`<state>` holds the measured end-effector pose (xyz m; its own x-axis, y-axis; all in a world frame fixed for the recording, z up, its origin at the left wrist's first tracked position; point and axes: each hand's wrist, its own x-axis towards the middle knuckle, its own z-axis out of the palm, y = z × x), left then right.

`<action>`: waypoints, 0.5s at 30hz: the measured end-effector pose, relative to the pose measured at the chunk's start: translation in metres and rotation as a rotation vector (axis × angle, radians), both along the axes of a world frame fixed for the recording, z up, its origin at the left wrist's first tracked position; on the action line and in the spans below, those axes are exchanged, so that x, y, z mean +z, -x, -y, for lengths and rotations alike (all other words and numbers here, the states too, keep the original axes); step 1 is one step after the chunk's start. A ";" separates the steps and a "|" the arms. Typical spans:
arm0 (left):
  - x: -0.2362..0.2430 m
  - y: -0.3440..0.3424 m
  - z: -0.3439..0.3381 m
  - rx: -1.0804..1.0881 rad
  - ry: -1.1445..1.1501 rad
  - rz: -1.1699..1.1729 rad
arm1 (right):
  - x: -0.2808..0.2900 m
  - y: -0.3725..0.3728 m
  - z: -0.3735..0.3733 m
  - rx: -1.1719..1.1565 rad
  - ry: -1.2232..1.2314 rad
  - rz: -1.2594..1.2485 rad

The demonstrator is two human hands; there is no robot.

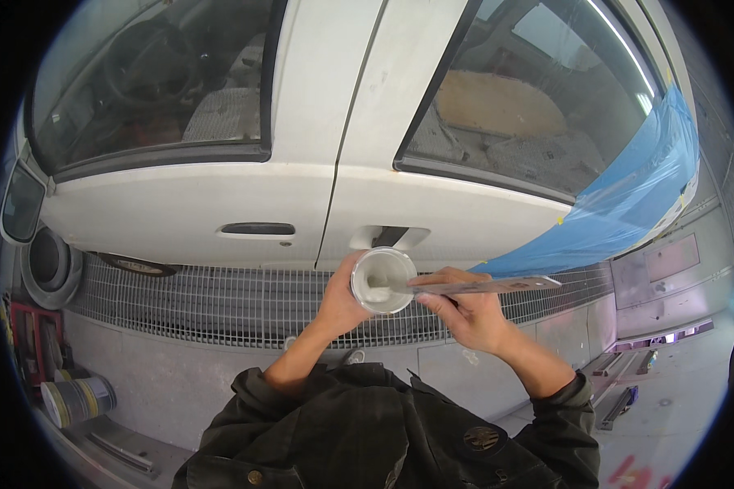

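My left hand (338, 303) is wrapped round the side of a round cup (397, 267) with a pale rim. White, paint-like liquid lies inside it, thicker on the left of the bottom. A long, flat, ruler-like mixing stick (510, 285) is pinched between the thumb and fingers of my right hand (471, 316). Its left end reaches over the cup's rim to the inside, and the other end points out to the right. Just beyond the cup is a door handle recess (416, 236) of a white car (440, 208).
Blue masking film (620, 208) covers the car's rear right side. Metal floor grating (220, 306) runs below the car. At the left are a wheel-like round object (53, 265), a red frame (37, 342) and metal cans (77, 399). Tools (620, 407) lie on the right-hand floor.
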<state>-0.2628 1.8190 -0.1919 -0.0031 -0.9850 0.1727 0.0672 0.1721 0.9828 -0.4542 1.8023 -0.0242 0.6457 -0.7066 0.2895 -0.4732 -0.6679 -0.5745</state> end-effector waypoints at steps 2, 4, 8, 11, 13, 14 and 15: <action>0.000 -0.001 0.005 0.000 -0.008 0.017 | 0.000 -0.003 0.002 0.003 0.020 0.118; 0.004 -0.008 0.013 -0.009 0.025 0.039 | 0.008 -0.010 0.021 -0.041 0.149 0.151; 0.026 -0.021 0.032 -0.055 0.019 -0.023 | 0.019 -0.020 0.042 -0.128 0.100 0.122; 0.043 -0.029 0.047 -0.106 0.000 -0.111 | 0.026 -0.033 0.048 -0.118 -0.030 0.133; 0.051 -0.033 0.057 -0.103 0.003 -0.173 | 0.042 -0.042 0.059 -0.187 0.007 0.204; 0.056 -0.035 0.061 -0.109 -0.006 -0.188 | 0.050 -0.047 0.068 -0.222 0.024 0.240; 0.061 -0.038 0.066 -0.114 -0.012 -0.200 | 0.057 -0.052 0.080 -0.228 0.031 0.308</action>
